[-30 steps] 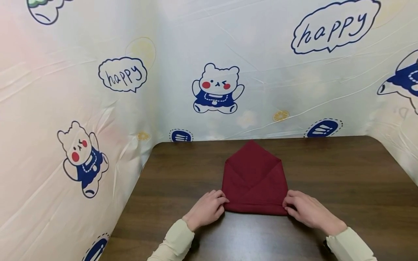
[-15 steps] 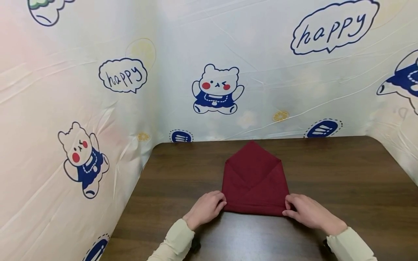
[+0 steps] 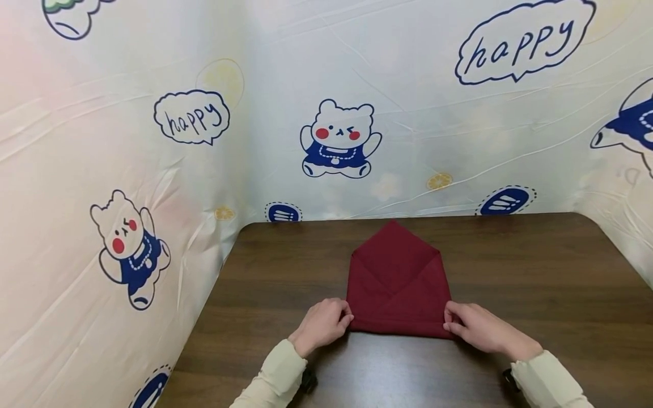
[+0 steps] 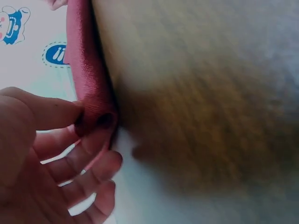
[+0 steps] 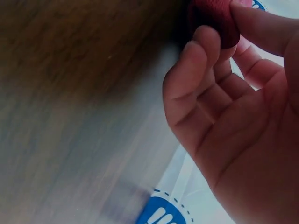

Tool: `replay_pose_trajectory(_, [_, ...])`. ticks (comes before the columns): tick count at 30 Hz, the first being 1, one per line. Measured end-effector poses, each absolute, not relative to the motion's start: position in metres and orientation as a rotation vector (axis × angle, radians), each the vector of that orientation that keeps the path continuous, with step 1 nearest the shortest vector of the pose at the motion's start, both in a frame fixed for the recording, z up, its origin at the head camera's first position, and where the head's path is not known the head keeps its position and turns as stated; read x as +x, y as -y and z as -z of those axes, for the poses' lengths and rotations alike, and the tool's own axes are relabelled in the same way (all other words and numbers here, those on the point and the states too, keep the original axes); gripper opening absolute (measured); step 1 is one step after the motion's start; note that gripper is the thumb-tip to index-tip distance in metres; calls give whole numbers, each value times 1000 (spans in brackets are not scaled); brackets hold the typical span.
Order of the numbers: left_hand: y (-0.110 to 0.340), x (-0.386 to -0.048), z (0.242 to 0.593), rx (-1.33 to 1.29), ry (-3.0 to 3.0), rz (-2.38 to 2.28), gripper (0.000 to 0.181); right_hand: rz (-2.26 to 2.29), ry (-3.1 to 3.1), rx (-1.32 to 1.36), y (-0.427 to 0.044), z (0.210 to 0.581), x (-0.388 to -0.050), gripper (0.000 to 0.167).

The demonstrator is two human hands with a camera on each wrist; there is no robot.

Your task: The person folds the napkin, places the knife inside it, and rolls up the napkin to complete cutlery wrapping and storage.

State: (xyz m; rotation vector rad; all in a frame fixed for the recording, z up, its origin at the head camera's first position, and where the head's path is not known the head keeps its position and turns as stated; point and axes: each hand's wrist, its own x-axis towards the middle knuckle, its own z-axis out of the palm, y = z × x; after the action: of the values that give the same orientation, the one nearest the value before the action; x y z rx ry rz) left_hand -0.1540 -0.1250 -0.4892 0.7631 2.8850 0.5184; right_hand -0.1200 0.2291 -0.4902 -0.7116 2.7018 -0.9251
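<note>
A dark red cloth (image 3: 398, 283) lies on the wooden table, its far end folded to a point and its near edge rolled into a thick band. My left hand (image 3: 322, 326) pinches the left end of that band; in the left wrist view the thumb of the hand (image 4: 60, 149) presses on the rolled cloth (image 4: 88, 65), with fingers curled beneath. At the band's right end, my right hand (image 3: 484, 328) has thumb and fingers on the corner. The right wrist view shows this hand (image 5: 243, 102) pinching the rolled end (image 5: 217, 16).
The brown table (image 3: 285, 260) reaches back to a pale printed curtain (image 3: 418, 124) with bears and "happy" bubbles. The same curtain hangs along the left and right sides. A dark band shows at each wrist under the light sleeves (image 3: 275, 374).
The fingers of both hands have shifted slightly at the ends of the band, and its right end sits a little farther right. The rest of the cloth looks the same.
</note>
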Motion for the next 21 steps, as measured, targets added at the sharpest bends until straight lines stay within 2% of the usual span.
replay_pose_trajectory(12, [120, -155, 480, 617, -2869, -515, 21, 807, -2824, -607, -222, 490, -121, 20])
replay_pose_trajectory(21, [124, -155, 479, 553, -2770, -694, 11, 761, -3003, -636, -220, 492, -115, 26])
